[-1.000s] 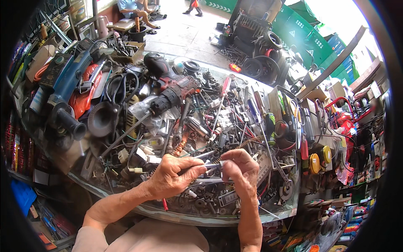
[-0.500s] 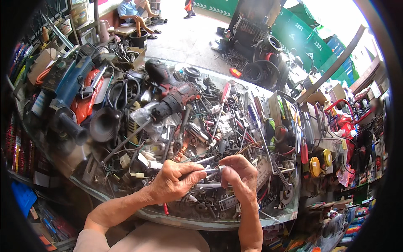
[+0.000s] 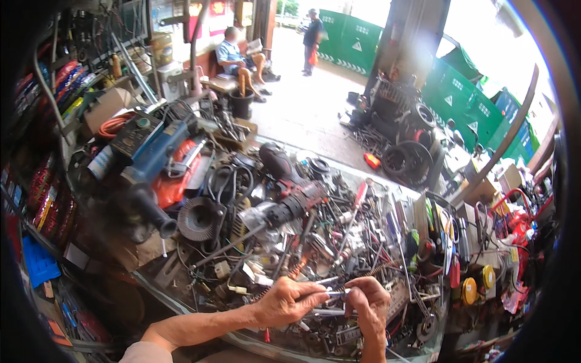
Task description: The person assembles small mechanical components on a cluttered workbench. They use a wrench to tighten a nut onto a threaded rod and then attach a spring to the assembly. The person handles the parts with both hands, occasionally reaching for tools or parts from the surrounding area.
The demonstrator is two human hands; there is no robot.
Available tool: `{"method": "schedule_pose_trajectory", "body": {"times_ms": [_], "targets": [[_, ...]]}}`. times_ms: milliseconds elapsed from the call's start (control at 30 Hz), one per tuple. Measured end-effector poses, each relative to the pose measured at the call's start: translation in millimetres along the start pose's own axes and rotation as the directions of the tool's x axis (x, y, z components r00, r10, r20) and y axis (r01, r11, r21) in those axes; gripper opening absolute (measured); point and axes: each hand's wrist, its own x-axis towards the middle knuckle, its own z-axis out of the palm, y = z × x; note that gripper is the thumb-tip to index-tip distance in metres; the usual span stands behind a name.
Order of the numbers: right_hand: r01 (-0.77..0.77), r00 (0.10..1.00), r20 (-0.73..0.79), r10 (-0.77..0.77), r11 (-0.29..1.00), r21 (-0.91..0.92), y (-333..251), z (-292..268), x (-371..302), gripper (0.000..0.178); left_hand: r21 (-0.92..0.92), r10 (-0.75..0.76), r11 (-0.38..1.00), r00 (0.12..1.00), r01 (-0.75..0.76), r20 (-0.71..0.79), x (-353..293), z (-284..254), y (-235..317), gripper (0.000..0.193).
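Observation:
My left hand (image 3: 287,302) pinches one end of a thin, silvery rod-like piece (image 3: 337,293) between thumb and forefinger. The fingers of my right hand (image 3: 370,302) are closed on its other end, where a small pale bit shows at the fingertips. The piece lies roughly level between the hands, above a heap of metal parts; its exact kind is too small to make out. Beyond my hands lies a red and black cordless drill (image 3: 305,196) with a clear plastic bag at its chuck. A coiled spring (image 3: 380,268) rests near my right hand.
At the left stand a blue power tool (image 3: 164,151) and a round flap disc (image 3: 198,218). Pliers and yellow tape rolls (image 3: 469,291) line the right side. A glass table edge (image 3: 175,304) runs nearby. Two people are far off, one seated (image 3: 230,57), one standing (image 3: 312,42).
The view has tipped up and shifted left, so the scene sits lower and further right, and more of the street shows. Both hands still hold the thin piece between them.

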Motion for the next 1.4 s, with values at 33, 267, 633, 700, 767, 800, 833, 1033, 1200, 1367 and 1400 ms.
{"method": "schedule_pose_trajectory", "body": {"times_ms": [33, 267, 633, 700, 767, 800, 833, 1033, 1200, 1367, 1400], "targets": [[0.000, 0.999, 0.046, -0.003, 0.998, 0.065, 2.3, -2.8, -0.2, 0.026, -0.008, 0.048, 0.999, 0.998, -0.048, -0.028, -0.3, 0.8, 1.9, 0.019], [0.007, 0.999, 0.051, -0.004, 0.998, -0.069, 9.5, -3.3, 0.8, 0.029, -0.004, 0.075, 0.997, 0.997, -0.075, -0.012, 1.4, 3.1, 5.2, 0.020], [0.002, 0.994, 0.107, -0.014, 0.994, 0.109, 4.9, 0.4, 1.8, 0.021, -0.039, -0.051, 0.998, 0.999, 0.051, 0.015, 0.3, -0.1, 6.9, 0.021], [0.006, 0.994, 0.111, -0.013, 0.998, 0.064, 7.8, -2.9, 1.3, 0.020, -0.049, -0.076, 0.996, 0.997, 0.077, 0.031, 0.3, -1.0, 7.2, 0.021], [0.018, 0.993, 0.119, -0.018, 1.000, 0.003, 6.9, -4.5, 0.3, 0.021, -0.062, -0.023, 0.998, 0.999, 0.025, 0.024, 0.2, 0.5, 5.2, 0.021], [0.029, 0.992, 0.124, -0.024, 0.999, -0.036, 5.4, -4.6, 0.2, 0.026, -0.067, 0.002, 0.998, 1.000, 0.000, 0.020, -0.1, 1.5, 3.8, 0.021], [0.039, 0.991, 0.128, -0.029, 0.996, -0.075, 3.5, -4.4, 0.3, 0.032, -0.049, 0.028, 0.998, 0.999, -0.027, 0.023, -0.1, 2.5, 2.5, 0.022], [-0.071, 0.996, 0.041, 0.076, 0.991, -0.116, 8.8, -3.1, 0.0, 0.042, -0.049, 0.000, 0.999, 1.000, 0.001, 0.006, -1.2, 2.0, 5.6, 0.022], [0.050, 0.994, 0.091, -0.055, 0.997, 0.053, 3.1, 1.2, 1.4, 0.028, -0.034, -0.085, 0.996, 0.995, 0.087, 0.049, 0.8, -2.6, 9.3, 0.022], [0.020, 0.992, 0.128, -0.016, 0.999, -0.026, 16.6, -8.9, 4.4, 0.030, -0.045, -0.027, 0.999, 0.999, 0.028, 0.016, -1.2, 1.7, 3.7, 0.022], [-0.004, 0.994, 0.110, 0.009, 0.999, -0.047, 16.8, -9.1, 3.8, 0.031, -0.046, -0.027, 0.999, 0.999, 0.028, 0.023, -1.1, 1.7, 3.9, 0.022]]}}
